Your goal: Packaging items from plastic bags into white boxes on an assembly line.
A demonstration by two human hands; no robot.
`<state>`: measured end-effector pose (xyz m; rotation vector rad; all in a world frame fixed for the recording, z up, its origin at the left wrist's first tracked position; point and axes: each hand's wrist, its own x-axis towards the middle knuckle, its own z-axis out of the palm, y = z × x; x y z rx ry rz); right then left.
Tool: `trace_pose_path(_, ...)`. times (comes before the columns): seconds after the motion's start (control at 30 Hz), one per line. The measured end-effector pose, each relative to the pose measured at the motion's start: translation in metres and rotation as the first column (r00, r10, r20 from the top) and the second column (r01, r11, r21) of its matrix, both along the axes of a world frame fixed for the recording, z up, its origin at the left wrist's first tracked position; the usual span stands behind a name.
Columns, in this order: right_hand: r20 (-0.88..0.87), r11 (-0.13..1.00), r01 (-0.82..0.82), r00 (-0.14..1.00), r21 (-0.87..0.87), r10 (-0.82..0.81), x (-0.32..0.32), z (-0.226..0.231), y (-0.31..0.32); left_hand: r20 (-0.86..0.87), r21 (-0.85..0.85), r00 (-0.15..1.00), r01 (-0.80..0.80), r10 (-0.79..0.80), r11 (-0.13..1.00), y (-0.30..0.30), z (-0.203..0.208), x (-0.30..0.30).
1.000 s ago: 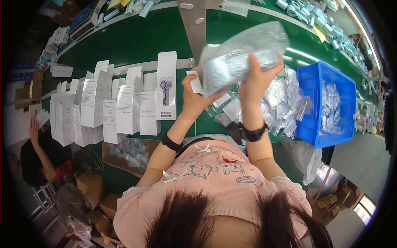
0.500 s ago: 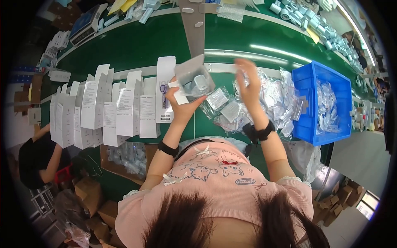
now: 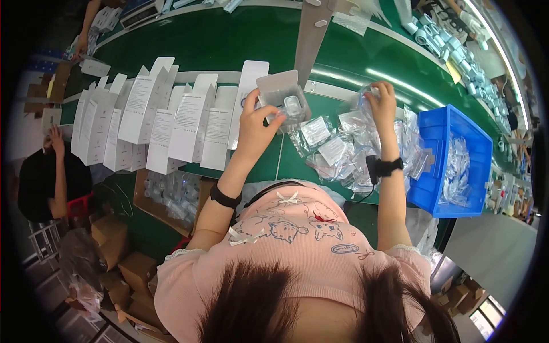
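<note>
My left hand [image 3: 257,123] grips the near left side of a white carton [image 3: 277,84] whose top flap stands up. Inside the carton sits a pale, rounded plastic part [image 3: 292,106]; what lies under it is hidden. Over the heap of clear packets, my right hand [image 3: 382,106] is closed on a clear plastic bag [image 3: 361,102], pinched at its edge. The bag's contents are too blurred to name. Just right of the carton, packets with white folded paper [image 3: 315,131] lie on the green table.
Several white cartons [image 3: 184,128] with raised flaps stand in rows at the left. A blue bin [image 3: 424,171] with clear packets borders the heap on the right. A metal post [image 3: 311,43] rises beyond the carton. Another person [image 3: 54,177] is at far left.
My right hand has gone from open and blurred to closed on a clear bag. The left hand still holds the carton, its fingers shifted. The whole view has turned slightly.
</note>
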<state>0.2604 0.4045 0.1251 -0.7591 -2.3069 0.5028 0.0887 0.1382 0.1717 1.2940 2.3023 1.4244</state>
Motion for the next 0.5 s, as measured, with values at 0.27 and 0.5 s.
trace_pose_path(0.27,0.356,0.985,-0.107,0.923,-0.133,0.148,0.008,0.071,-0.05,0.058,-0.078,0.994,-0.092,0.097,0.993,0.012,0.011,-0.01)
trace_pose_path(0.5,-0.593,0.868,-0.355,0.8,-0.346,0.09,-0.045,0.094,-0.13,0.073,-0.141,0.993,-0.086,0.097,0.986,0.015,0.018,-0.026)
